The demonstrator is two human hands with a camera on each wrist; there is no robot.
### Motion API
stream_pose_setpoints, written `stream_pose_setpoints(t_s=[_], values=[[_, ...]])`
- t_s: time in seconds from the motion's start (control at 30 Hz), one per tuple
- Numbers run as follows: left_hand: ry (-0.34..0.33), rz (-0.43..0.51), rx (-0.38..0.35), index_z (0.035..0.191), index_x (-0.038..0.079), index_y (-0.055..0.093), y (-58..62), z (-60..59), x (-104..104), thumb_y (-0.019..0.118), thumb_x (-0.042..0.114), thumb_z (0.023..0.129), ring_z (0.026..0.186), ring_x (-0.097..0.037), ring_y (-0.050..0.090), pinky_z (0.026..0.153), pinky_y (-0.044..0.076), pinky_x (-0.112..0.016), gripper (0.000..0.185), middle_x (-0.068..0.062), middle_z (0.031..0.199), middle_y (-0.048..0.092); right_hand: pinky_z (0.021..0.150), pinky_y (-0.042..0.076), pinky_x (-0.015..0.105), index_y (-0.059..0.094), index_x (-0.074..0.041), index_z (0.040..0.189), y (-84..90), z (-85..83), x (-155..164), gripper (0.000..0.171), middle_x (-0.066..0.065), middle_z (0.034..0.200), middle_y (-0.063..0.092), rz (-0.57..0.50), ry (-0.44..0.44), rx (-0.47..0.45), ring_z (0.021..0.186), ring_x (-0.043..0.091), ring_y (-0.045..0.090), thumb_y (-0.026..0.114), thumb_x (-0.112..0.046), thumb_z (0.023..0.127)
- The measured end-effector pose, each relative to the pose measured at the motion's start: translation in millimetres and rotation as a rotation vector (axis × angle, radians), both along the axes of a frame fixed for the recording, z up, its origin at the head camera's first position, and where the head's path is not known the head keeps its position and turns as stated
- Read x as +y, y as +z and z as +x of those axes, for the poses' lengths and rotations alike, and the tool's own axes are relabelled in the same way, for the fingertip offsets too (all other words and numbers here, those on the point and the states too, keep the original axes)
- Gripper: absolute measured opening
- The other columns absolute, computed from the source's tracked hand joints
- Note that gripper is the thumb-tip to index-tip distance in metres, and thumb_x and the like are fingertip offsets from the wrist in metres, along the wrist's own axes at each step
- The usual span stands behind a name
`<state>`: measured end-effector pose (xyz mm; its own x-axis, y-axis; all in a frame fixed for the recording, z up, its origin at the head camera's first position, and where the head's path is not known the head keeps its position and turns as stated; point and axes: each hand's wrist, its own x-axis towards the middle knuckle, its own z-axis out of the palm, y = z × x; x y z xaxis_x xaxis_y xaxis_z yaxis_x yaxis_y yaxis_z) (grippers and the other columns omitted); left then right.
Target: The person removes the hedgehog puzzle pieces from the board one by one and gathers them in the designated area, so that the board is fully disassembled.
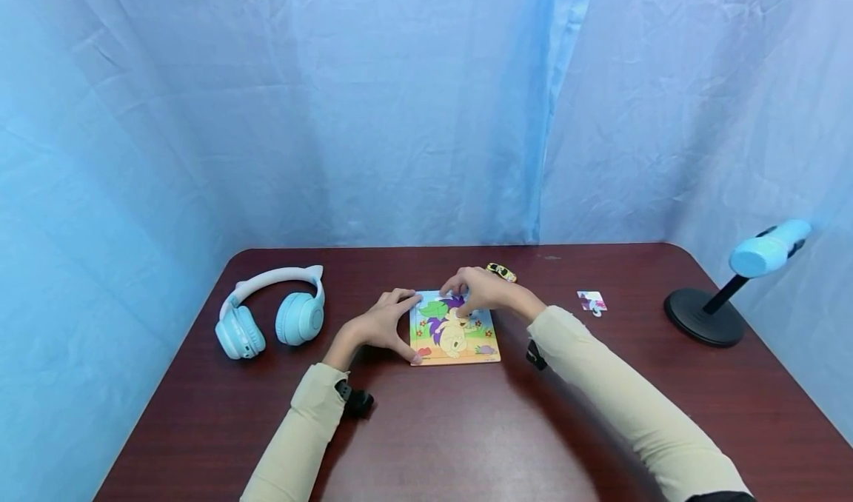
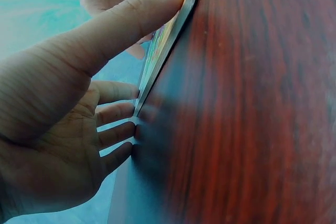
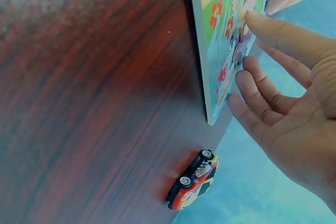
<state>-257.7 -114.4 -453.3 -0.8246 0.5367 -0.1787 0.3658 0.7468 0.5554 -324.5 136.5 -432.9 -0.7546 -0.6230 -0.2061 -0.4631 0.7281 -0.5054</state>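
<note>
**Both hands on puzzle**

Left hand (image 1: 376, 328) open, straight fingers and thumb bracing the puzzle (image 1: 455, 332) at its left edge. Right hand (image 1: 481, 289) open, fingertips pressing its top. Puzzle: square board, cartoon animal, purple mane, flowers, flat mid-table (image 1: 426, 428). Toy car (image 1: 501, 271) just behind; loose piece (image 1: 591, 301) right.

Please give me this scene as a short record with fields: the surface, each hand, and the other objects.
surface: dark red-brown wooden table
left hand: straight fingers rest on the left edge of the colourful square picture puzzle board
right hand: fingertips touch the board's top part
loose piece: small white puzzle piece, right of the board
other objects: pale blue cat-ear headphones; small yellow-red toy car; blue lamp on black round base
</note>
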Motion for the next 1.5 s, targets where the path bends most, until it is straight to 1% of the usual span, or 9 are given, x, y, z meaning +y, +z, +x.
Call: stream_pose_setpoints(t_s=[0.27,0.37,0.5,0.6,0.77,0.87,1.07,1.3,1.5], values=[[-0.008,0.007,0.007,0.162,0.009,0.029,0.4,0.0,1.0,0.091,0.044,0.073,0.144,-0.034,0.029,0.117,0.035,-0.055,0.114,-0.014,0.164,0.026,0.085,0.055,0.036,0.074,-0.014,0.125,-0.5,-2.2,-1.2,0.041,0.009,0.116,0.062,0.016,-0.008,-0.02,0.105,0.023,0.057,0.083,-0.012,0.085],[-0.008,0.007,0.007,0.162,0.009,0.03,0.5,0.2,1.4,0.091,0.044,0.073,0.144,-0.034,0.029,0.117,0.035,-0.055,0.113,-0.014,0.164,0.026,0.086,0.055,0.036,0.074,-0.011,0.124,0.4,-3.3,-1.5,0.04,0.01,0.117,0.065,0.01,0.001,-0.028,0.106,0.023,0.059,0.083,-0.011,0.085],[-0.007,0.004,0.008,0.162,0.009,0.029,0.5,0.7,1.7,0.091,0.045,0.073,0.144,-0.034,0.029,0.118,0.035,-0.054,0.113,-0.014,0.164,0.026,0.084,0.055,0.035,0.073,-0.009,0.123,1.9,-4.1,-2.0,0.039,0.01,0.114,0.067,0.005,0.014,-0.041,0.103,0.023,0.058,0.083,-0.01,0.085],[-0.005,0.0,0.012,0.162,0.01,0.029,0.6,1.0,1.7,0.091,0.045,0.073,0.144,-0.033,0.029,0.118,0.035,-0.054,0.114,-0.013,0.164,0.026,0.085,0.054,0.035,0.073,-0.009,0.123,2.6,-4.0,-2.1,0.039,0.01,0.114,0.066,0.002,0.018,-0.048,0.103,0.023,0.057,0.083,-0.01,0.085],[0.0,-0.006,0.01,0.162,0.011,0.029,0.8,1.5,1.7,0.091,0.045,0.073,0.144,-0.033,0.029,0.118,0.035,-0.054,0.114,-0.013,0.164,0.026,0.089,0.054,0.038,0.071,-0.009,0.124,2.0,-3.3,-1.7,0.04,0.012,0.12,0.064,-0.006,0.018,-0.049,0.109,0.025,0.058,0.082,-0.009,0.086],[0.002,-0.008,0.011,0.162,0.012,0.029,1.3,1.9,1.8,0.092,0.044,0.073,0.145,-0.034,0.029,0.117,0.035,-0.055,0.114,-0.013,0.165,0.026,0.088,0.053,0.037,0.069,-0.009,0.125,1.5,-2.8,-1.4,0.04,0.011,0.118,0.062,-0.006,0.02,-0.051,0.108,0.025,0.057,0.081,-0.008,0.087],[0.001,0.0,0.0,0.162,0.011,0.029,2.9,2.2,1.7,0.092,0.043,0.073,0.146,-0.034,0.028,0.118,0.034,-0.055,0.114,-0.013,0.164,0.025,0.083,0.05,0.034,0.07,-0.009,0.124,0.8,-3.4,-1.8,0.038,0.01,0.113,0.061,-0.004,0.037,-0.042,0.102,0.024,0.055,0.08,-0.009,0.088],[-0.001,0.0,-0.004,0.162,0.011,0.028,2.3,1.7,1.1,0.092,0.044,0.073,0.146,-0.034,0.028,0.118,0.034,-0.054,0.115,-0.013,0.165,0.025,0.083,0.052,0.035,0.07,-0.008,0.126,2.7,-0.6,-2.8,0.04,0.012,0.117,0.061,0.006,0.035,-0.019,0.104,0.025,0.057,0.081,-0.01,0.087],[0.002,-0.007,0.002,0.162,0.012,0.029,1.5,1.3,0.9,0.092,0.045,0.072,0.146,-0.034,0.027,0.118,0.034,-0.055,0.115,-0.013,0.165,0.025,0.083,0.052,0.034,0.07,-0.008,0.126,1.7,0.7,-3.3,0.039,0.012,0.113,0.059,0.011,0.048,0.012,0.101,0.025,0.055,0.08,-0.009,0.088]])
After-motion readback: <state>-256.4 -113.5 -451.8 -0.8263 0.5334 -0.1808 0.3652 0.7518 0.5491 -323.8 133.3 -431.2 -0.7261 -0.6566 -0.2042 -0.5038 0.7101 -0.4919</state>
